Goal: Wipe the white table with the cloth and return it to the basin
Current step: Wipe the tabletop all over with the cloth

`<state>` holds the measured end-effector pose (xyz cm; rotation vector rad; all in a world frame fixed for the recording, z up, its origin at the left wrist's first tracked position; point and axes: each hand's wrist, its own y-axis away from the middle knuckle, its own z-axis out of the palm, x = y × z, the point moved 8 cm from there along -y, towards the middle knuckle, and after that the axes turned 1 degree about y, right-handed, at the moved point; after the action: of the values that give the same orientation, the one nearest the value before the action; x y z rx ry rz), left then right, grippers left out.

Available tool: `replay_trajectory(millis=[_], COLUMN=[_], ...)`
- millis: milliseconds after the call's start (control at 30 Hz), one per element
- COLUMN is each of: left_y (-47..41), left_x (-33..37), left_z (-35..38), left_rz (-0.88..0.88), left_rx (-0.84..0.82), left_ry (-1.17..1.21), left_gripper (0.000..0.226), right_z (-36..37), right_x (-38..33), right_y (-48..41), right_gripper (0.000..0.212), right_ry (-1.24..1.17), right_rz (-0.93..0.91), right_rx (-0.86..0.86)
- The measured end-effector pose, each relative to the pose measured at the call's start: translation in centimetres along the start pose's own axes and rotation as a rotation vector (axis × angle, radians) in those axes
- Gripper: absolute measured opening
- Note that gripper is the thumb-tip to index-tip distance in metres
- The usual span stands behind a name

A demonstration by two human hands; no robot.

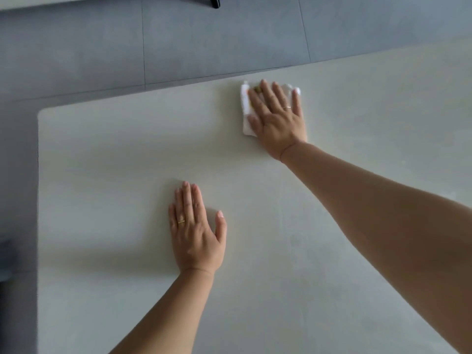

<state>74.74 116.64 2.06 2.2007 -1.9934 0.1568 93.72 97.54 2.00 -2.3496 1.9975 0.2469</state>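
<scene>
The white table (pixel 115 154) fills most of the head view. Near its far edge lies a folded white cloth (pixel 245 106) with a little yellow on it. My right hand (pixel 277 118) presses flat on the cloth with straight, spread fingers, and covers most of it. My left hand (pixel 195 231) rests palm down on the bare tabletop, closer to me and to the left, fingers straight. No basin is in view.
Grey tiled floor (pixel 102 54) lies beyond the table's far edge and along its left side. A dark leg (pixel 214 2) of some stand is at the top. A dark object (pixel 6 261) sits at the left edge, beside the table.
</scene>
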Motion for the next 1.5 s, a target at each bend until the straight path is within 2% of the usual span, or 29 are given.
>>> replay_trajectory(millis=[100,167,233,300,367,400,433,500,567,600,633,700,767,800,867,933,1000,1033,1067,1167,1233,1267,1300,1367,1433,1467,1500], left_y=[-0.1,-0.2,-0.2,-0.1,-0.1,-0.2,-0.2,-0.2,-0.1,0.0,0.0,0.1,0.0,0.0,0.0,0.0,0.0,0.1,0.1,0.0,0.0,0.0,0.0,0.2,0.2,0.1,0.1], left_x=[-0.1,0.0,0.1,0.1,0.1,0.2,0.2,0.3,0.2,0.2,0.2,0.2,0.2,0.1,0.1,0.1,0.2,0.2,0.2,0.0,0.0,0.1,0.1,0.1,0.1,0.1,0.1], left_z=[0.1,0.1,0.0,-0.2,-0.3,-0.4,-0.3,-0.3,-0.2,-0.2,-0.2,-0.3,-0.4,-0.3,-0.2,-0.2,-0.2,-0.1,-0.1,-0.2,-0.2,-0.2,-0.2,0.0,0.3,0.5,0.5], left_rz=[-0.008,-0.009,-0.014,-0.015,-0.007,-0.004,-0.001,-0.001,-0.001,0.001,0.002,0.0,0.0,-0.001,0.002,0.0,-0.001,-0.001,0.0,-0.007,-0.003,0.0,0.003,0.005,-0.002,-0.003,-0.001], left_rx=[0.008,0.006,-0.002,0.0,0.008,0.012,0.014,0.014,0.015,0.017,0.021,0.036,0.041,0.041,0.041,0.046,0.047,0.044,0.04,0.025,0.028,0.032,0.033,0.025,0.001,-0.018,-0.041], left_ry=[0.0,-0.004,-0.007,-0.008,-0.002,0.0,0.0,-0.001,-0.001,0.003,0.011,0.03,0.043,0.044,0.043,0.04,0.043,0.044,0.044,0.047,0.047,0.046,0.043,0.033,0.015,0.003,-0.009], left_gripper=[0.069,0.069,0.07,0.07,0.069,0.069,0.069,0.069,0.07,0.07,0.07,0.071,0.071,0.071,0.071,0.07,0.07,0.07,0.07,0.07,0.07,0.07,0.07,0.07,0.069,0.068,0.068], right_z=[-0.2,0.1,0.5,0.8,0.4,0.1,-0.1,0.0,0.4,0.5,0.8,1.4,1.5,1.3,0.9,0.7,1.0,1.3,1.5,2.0,1.6,1.3,1.0,0.9,1.2,1.4,1.7], right_x=[5.1,3.9,-0.3,-3.6,-2.6,-0.9,1.1,4.8,4.2,2.2,-0.3,-5.1,-5.7,-4.6,-0.8,2.8,2.4,0.8,-1.5,-6.4,-4.8,-3.1,-1.2,2.0,1.6,0.2,-1.8], right_y=[1.9,3.5,5.6,8.0,9.6,10.0,10.2,10.7,11.8,12.5,13.3,15.2,16.4,16.6,16.5,16.6,17.7,18.6,19.5,22.5,23.0,22.9,22.6,22.2,22.8,23.6,24.4], right_gripper=[0.058,0.063,0.065,0.066,0.065,0.065,0.064,0.064,0.068,0.07,0.072,0.072,0.07,0.068,0.064,0.063,0.063,0.064,0.064,0.06,0.06,0.06,0.061,0.064,0.067,0.068,0.067], right_ry=[-0.02,-0.022,-0.008,0.024,0.073,0.08,0.078,0.034,0.01,0.016,0.019,0.024,0.072,0.1,0.116,0.049,-0.016,-0.033,-0.047,0.002,0.036,0.06,0.075,0.049,0.003,-0.014,-0.026], right_rz=[0.256,0.352,0.247,0.008,-0.137,-0.132,-0.074,0.174,0.381,0.396,0.336,0.079,-0.146,-0.186,-0.095,0.177,0.421,0.452,0.4,-0.001,-0.16,-0.156,-0.092,0.161,0.398,0.441,0.399], right_rx=[0.006,-0.001,-0.014,-0.06,-0.079,-0.066,-0.051,-0.041,-0.016,-0.007,-0.005,-0.038,-0.079,-0.079,-0.06,-0.035,0.001,0.004,0.001,-0.047,-0.055,-0.05,-0.042,-0.045,-0.011,-0.012,-0.02])
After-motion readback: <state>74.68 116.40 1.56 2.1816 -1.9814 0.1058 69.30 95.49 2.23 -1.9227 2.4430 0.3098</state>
